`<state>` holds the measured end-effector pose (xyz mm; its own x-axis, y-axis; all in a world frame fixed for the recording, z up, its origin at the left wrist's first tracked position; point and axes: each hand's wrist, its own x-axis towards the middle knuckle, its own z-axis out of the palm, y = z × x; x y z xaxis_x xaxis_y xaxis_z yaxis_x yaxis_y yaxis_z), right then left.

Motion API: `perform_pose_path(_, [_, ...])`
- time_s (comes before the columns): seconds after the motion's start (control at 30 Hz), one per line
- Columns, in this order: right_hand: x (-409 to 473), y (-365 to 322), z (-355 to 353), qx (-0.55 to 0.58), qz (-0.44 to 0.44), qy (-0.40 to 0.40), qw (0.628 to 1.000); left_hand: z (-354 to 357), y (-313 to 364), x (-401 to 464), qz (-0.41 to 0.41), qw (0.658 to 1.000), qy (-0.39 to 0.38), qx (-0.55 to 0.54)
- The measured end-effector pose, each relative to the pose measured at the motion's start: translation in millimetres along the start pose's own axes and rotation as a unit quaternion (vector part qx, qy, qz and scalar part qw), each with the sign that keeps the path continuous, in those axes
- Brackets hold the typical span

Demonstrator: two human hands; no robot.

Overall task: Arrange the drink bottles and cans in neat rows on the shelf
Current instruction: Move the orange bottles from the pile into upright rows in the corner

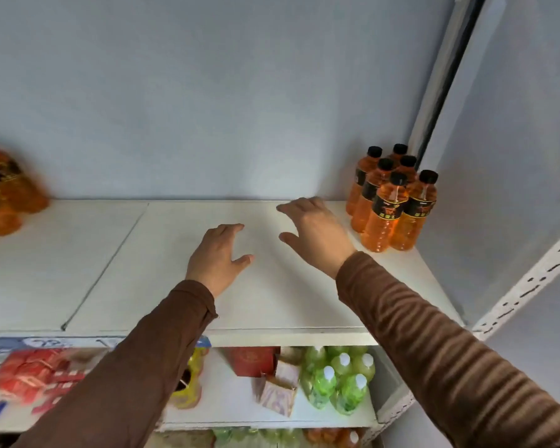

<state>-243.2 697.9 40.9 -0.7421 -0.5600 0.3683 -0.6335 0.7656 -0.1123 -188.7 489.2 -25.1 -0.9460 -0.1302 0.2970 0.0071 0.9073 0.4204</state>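
Bottles of orange drink with black caps (389,202) stand clustered just right of your right hand (314,234); both grips, left hand (217,257) too, are spread, empty. Full plastic looks heavy, slippery: grasp mid-label.

— What is being kept on the top shelf (117,253)?
— A group of bottles (392,202) is standing at its back right corner; a blurred pack (4,189) is lying at the far left. Both hands are being held between them.
— And below?
— More bottles (340,379) are standing on the right of the lower shelf (227,405).
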Motion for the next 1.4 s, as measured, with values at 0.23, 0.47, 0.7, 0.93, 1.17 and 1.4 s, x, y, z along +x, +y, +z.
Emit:
perform_pose_path(0.23, [18.2, -147.5, 51.1, 0.054, -0.036, -0.022, 0.998, -86.0, -125.7, -69.9, -0.041, 0.999, 0.026, 0.025])
perform_pose_path(0.47, [42.1, -298.9, 91.1, 0.087, -0.066, -0.036, 0.993, -167.7, -245.1, -132.3, -0.067, 0.996, 0.045, 0.031])
perform_pose_path(0.7, [99.1, -390.7, 120.7, 0.104, -0.1, -0.041, 0.989, -216.6, -336.9, -147.7, -0.107, 0.992, 0.07, 0.018])
perform_pose_path(0.93, [169.8, -456.5, 164.2, 0.132, -0.125, -0.023, 0.983, -253.0, -413.7, -137.6, -0.141, 0.986, 0.084, 0.031])
perform_pose_path(1.17, [237.0, -533.9, 187.0, 0.172, -0.167, -0.031, 0.97, -301.0, -486.0, -155.0, -0.181, 0.971, 0.154, 0.008])
perform_pose_path(1.4, [268.2, -613.6, 210.9, 0.205, -0.17, -0.024, 0.964, -327.8, -563.4, -189.5, -0.176, 0.959, 0.223, -0.02])
